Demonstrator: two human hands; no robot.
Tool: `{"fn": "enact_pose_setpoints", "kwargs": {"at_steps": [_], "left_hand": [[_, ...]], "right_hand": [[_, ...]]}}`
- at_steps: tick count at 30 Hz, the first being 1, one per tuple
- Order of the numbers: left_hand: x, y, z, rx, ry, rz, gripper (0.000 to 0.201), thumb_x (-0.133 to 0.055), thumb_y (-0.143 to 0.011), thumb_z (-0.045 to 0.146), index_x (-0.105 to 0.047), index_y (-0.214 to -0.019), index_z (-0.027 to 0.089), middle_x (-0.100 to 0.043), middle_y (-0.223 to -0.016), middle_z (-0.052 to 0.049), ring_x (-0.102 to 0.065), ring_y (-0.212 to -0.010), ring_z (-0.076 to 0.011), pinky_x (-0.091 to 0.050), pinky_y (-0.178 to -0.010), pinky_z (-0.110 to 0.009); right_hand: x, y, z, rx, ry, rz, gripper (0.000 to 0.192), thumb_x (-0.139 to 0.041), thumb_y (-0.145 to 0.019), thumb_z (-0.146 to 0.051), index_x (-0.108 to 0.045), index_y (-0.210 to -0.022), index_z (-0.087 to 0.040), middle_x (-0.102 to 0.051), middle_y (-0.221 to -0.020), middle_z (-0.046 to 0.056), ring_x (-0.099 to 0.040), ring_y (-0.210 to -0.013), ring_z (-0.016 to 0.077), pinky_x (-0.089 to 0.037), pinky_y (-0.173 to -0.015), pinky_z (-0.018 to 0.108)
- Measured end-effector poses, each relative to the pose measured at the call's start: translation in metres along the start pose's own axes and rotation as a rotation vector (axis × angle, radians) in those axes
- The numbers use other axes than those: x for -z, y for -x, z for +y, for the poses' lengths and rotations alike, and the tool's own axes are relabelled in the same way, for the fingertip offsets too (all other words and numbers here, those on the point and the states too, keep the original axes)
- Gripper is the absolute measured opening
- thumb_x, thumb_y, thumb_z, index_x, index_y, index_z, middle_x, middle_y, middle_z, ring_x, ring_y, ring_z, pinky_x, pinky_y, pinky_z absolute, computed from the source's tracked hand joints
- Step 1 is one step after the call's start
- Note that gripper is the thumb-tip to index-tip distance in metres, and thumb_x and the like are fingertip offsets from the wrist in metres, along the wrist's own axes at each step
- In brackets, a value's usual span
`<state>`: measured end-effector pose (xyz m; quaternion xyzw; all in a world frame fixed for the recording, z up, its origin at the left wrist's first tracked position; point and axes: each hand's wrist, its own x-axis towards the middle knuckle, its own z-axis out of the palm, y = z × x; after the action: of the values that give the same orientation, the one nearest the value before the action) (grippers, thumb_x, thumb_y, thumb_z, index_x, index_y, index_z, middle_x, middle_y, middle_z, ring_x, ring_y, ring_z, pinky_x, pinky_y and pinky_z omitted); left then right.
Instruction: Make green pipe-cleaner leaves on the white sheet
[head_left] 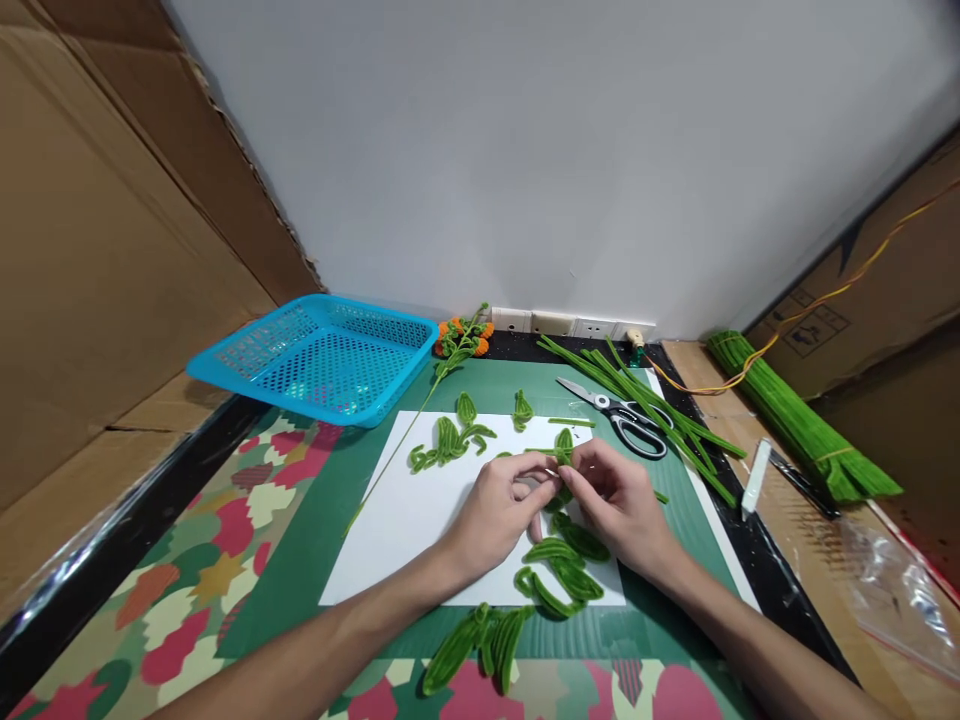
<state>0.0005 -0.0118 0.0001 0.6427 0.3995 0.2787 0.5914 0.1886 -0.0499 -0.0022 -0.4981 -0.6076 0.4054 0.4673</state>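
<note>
Green pipe-cleaner leaf [563, 447], pinched upright between the fingertips of left hand [501, 508] and right hand [619, 500], both closed on it above the white sheet [405, 515]; more folded leaves [562, 575] just below, scissors [622, 418] beyond the right hand.

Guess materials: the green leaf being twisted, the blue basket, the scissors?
Green leaf piece, pinched by left hand and right hand: fuzzy pipe cleaner, likely wire core. Blue basket: glossy perforated plastic. Scissors: shiny metal blades, black handles, probably plastic.
</note>
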Motion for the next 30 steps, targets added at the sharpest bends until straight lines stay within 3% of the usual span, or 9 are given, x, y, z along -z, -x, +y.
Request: {"fn": "enact_pose_setpoints", "kwargs": {"at_steps": [4,10,16,22,30], "left_hand": [[0.001,-0.001,0.000,-0.008,0.004,-0.002,0.031,-0.066,-0.097,0.043,-0.069,-0.111,0.016,-0.066,-0.062,0.001,-0.067,-0.055,-0.0163,-0.049,-0.059,-0.025],[0.002,-0.002,-0.003,0.001,0.061,0.028,0.029,-0.071,-0.092,0.041,-0.068,-0.102,0.015,-0.062,-0.062,0.002,-0.060,-0.050,-0.0133,-0.046,-0.052,-0.023],[0.004,-0.001,-0.004,0.017,0.061,0.004,0.016,-0.071,-0.090,0.031,-0.066,-0.094,0.016,-0.063,-0.064,0.002,-0.064,-0.056,-0.0149,-0.048,-0.056,-0.024],[0.006,-0.001,-0.002,0.037,0.051,0.014,0.016,-0.071,-0.087,0.031,-0.065,-0.092,0.017,-0.058,-0.062,0.004,-0.060,-0.055,-0.0144,-0.044,-0.055,-0.024],[0.011,0.001,0.009,-0.037,-0.049,0.034,0.018,-0.073,-0.087,0.035,-0.072,-0.089,0.017,-0.065,-0.079,0.000,-0.045,-0.062,-0.0117,-0.035,-0.057,-0.023]], "right_hand": [[-0.003,0.001,0.003,0.021,-0.013,0.022,0.019,-0.063,-0.102,-0.038,-0.059,-0.095,-0.021,-0.054,-0.074,-0.004,-0.049,-0.054,0.0099,-0.039,-0.047,0.022],[-0.004,0.000,0.004,0.001,-0.075,-0.009,0.018,-0.064,-0.101,-0.038,-0.061,-0.109,-0.022,-0.061,-0.077,-0.002,-0.059,-0.054,0.0120,-0.046,-0.047,0.022],[0.001,-0.003,0.001,0.272,0.252,0.006,0.009,-0.063,-0.100,-0.028,-0.068,-0.103,-0.021,-0.067,-0.072,0.000,-0.061,-0.056,0.0141,-0.051,-0.057,0.024],[-0.001,-0.006,0.005,0.501,0.369,0.073,0.007,-0.062,-0.098,-0.016,-0.065,-0.096,-0.022,-0.069,-0.069,0.000,-0.063,-0.052,0.0137,-0.048,-0.053,0.022],[0.004,-0.009,-0.002,0.409,0.341,-0.033,0.010,-0.065,-0.097,-0.025,-0.068,-0.106,-0.021,-0.071,-0.074,0.001,-0.061,-0.055,0.0141,-0.049,-0.055,0.024]]}}
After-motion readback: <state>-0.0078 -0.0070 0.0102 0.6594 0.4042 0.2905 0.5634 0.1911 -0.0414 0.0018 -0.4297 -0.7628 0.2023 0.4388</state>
